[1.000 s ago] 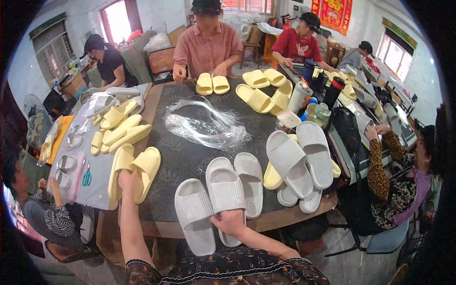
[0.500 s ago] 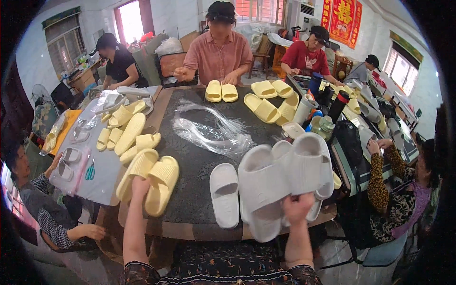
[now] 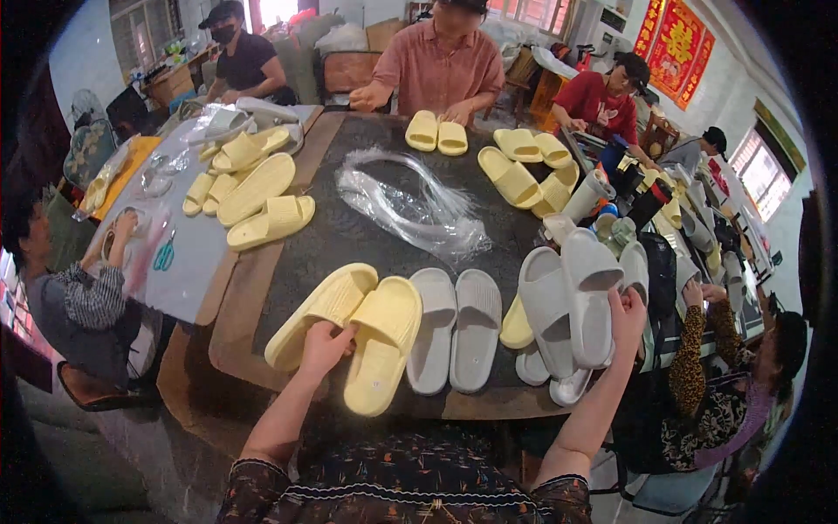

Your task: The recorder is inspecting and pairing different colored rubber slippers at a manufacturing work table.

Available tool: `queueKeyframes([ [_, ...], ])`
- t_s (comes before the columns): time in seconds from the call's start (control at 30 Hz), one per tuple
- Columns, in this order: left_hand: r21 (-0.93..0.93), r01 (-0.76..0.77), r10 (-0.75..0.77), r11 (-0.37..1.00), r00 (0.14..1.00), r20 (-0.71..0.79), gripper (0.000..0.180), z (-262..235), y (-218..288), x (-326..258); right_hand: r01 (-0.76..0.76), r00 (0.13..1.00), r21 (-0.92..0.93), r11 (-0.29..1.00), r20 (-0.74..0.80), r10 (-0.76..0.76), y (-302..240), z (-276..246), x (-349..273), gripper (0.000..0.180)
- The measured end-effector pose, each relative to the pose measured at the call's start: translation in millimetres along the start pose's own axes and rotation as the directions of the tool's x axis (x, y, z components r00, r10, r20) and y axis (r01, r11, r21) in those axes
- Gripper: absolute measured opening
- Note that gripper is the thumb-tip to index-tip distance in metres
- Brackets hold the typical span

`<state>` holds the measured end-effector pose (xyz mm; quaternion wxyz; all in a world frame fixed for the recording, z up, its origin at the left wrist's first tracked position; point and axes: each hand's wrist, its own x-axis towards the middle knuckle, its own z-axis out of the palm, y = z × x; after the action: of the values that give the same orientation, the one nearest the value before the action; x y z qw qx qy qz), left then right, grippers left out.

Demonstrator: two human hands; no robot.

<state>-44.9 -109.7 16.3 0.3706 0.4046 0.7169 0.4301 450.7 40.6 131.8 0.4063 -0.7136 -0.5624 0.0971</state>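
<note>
Centrally, the dark worktop (image 3: 349,236) carries no container; an empty clear plastic bag (image 3: 410,205) lies crumpled mid-surface. Left hand (image 3: 325,348) reaches forward, fingers (image 3: 336,336) curled over the heels of a yellow slipper pair (image 3: 349,332) at the near edge. Right hand (image 3: 625,316) is raised at the right edge, fingers closed on a stacked grey slipper pair (image 3: 572,301). Another grey slipper pair (image 3: 456,327) lies flat between them.

Your left hand (image 3: 325,348) has bare dark tabletop (image 3: 349,236) open toward twelve o'clock, until the crumpled clear plastic bags (image 3: 419,205) block the way. At three o'clock the grey slipper pair (image 3: 456,327) lies close (touching the yellow slippers (image 3: 349,332)), and past it the stacked grey slippers (image 3: 572,306) crowd your right hand (image 3: 627,316).
</note>
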Motion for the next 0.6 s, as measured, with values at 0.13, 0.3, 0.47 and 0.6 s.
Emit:
queueKeyframes([
  [0.13, -0.183, 0.055, -0.032, 0.981, 0.992, 0.126, 0.031, 15, 9, -8, 0.136, 0.958, -0.074, 0.988, -0.243, -0.15, -22, -2, -36, 0.057],
  [0.3, -0.478, 0.222, -0.096, 0.85, 0.957, 0.274, 0.035, 22, 16, -21, 0.417, 0.871, 0.003, 0.909, -0.289, -0.398, -100, 12, -97, 0.037],
  [0.47, -0.769, 0.36, -0.06, 0.528, 0.919, 0.389, 0.031, 13, 29, -32, 0.544, 0.782, 0.371, 0.753, 0.102, -0.615, -123, 70, -139, 0.027],
  [0.6, -0.744, 0.34, 0.0, 0.576, 0.909, 0.416, 0.046, 16, 27, -36, 0.556, 0.68, 0.414, 0.721, 0.271, -0.681, -134, 119, -164, 0.031],
])
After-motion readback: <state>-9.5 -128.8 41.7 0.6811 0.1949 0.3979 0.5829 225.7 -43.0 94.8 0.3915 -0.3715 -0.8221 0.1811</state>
